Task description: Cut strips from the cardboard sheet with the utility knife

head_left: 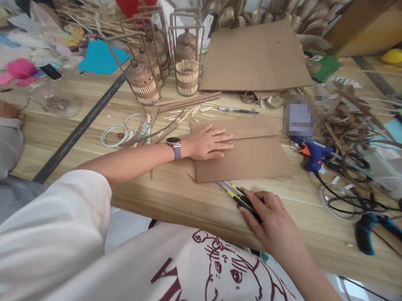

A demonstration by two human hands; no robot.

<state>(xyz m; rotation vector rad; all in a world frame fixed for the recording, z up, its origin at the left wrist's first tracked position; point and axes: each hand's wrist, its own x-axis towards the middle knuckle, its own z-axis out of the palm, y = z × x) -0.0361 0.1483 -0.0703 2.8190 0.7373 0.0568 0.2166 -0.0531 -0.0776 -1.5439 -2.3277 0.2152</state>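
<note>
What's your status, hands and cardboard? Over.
Left hand spread on nearer cardboard. Right hand holding utility knife, blade by cardboard's near edge. Blue glue gun off cardboard, to its right.

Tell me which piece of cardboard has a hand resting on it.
The smaller, front cardboard, under the left hand and beside the knife; the larger sheet lies farther back, touched by neither hand.

Brown cardboard (247,158) lies flat, a yellow and black cutter (239,198) slanting beside its near edge

The left hand (212,143) lies on cardboard (250,159); the right hand (271,218) holds a utility knife (238,197).
</note>
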